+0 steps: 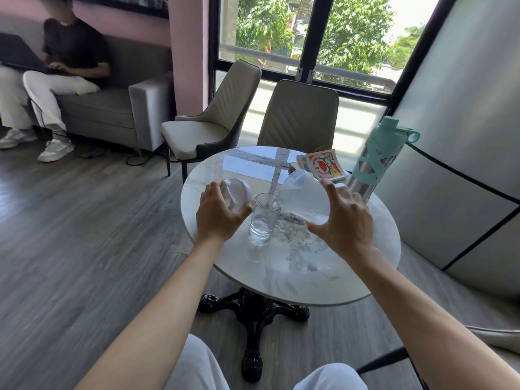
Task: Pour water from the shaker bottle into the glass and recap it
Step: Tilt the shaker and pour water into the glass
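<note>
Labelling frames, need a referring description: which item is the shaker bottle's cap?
On the round marble table, left of the clear glass standing near its middle, the left hand holds the cap. It is a shallow translucent white dome, unlike the tilted shaker bottle that the right hand pours from.

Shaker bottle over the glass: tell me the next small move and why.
Probably keep the shaker bottle tilted in the right hand a little longer: a stream runs into the glass, which looks only partly filled. The left hand holds the cap, ready for recapping.
</note>
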